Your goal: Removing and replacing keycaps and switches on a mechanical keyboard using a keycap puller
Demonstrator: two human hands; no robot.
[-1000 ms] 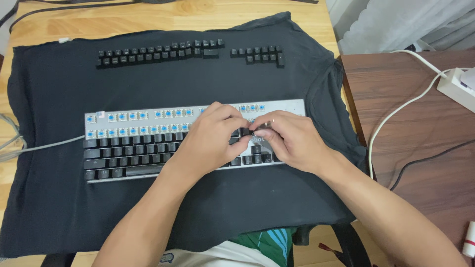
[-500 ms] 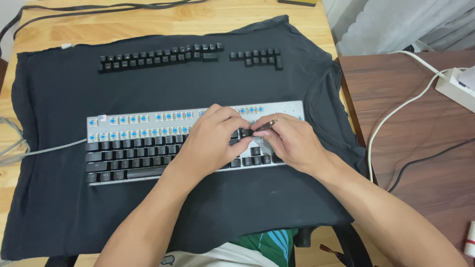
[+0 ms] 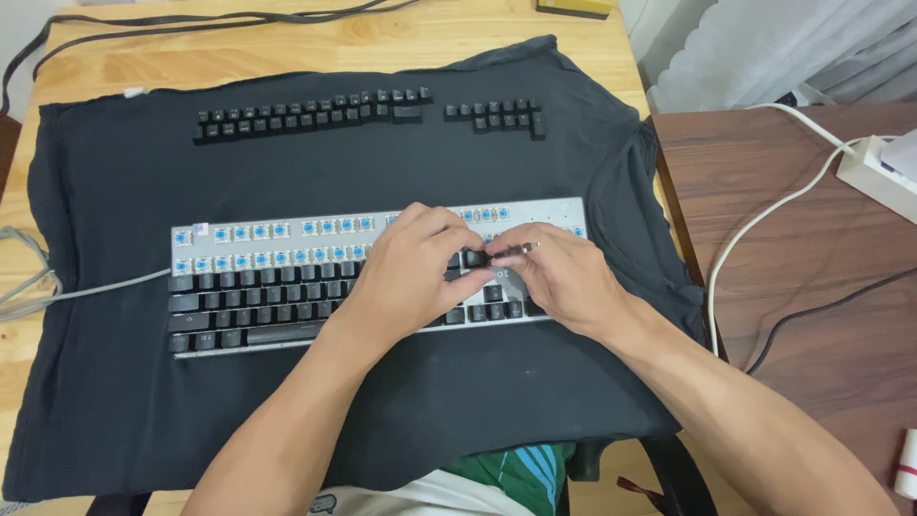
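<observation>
Head view: the mechanical keyboard (image 3: 287,287) lies across the middle of a black T-shirt (image 3: 115,401) spread on the light wooden table (image 3: 287,57), its long side parallel to the table's near edge. Its top two rows are stripped to bare blue switches (image 3: 250,232); the lower rows keep their black keycaps. The pulled keycaps (image 3: 315,112) sit in two neat lines near the shirt's far edge, well apart from the hands.

What could go wrong, as I judge it: both hands crowd one spot, so a keycap that lets go suddenly could jump off the shirt toward the table's right edge and the darker side table (image 3: 812,239). A tilted pull could also strain the switch stem under it. The grey cable (image 3: 86,290) trailing off the keyboard's left end could tug the board if it slides.

The left hand (image 3: 411,272) rests over the keyboard's right-centre, fingers curled together and pressed down on the keys, thumb tip beside a black keycap (image 3: 475,258). The right hand (image 3: 564,277) lies just right of it, thumb and forefinger pinched on a small thin item at that keycap's upper edge; I cannot tell what the item is. The keycap sits directly between the two thumbs, touching or nearly touching both.
</observation>
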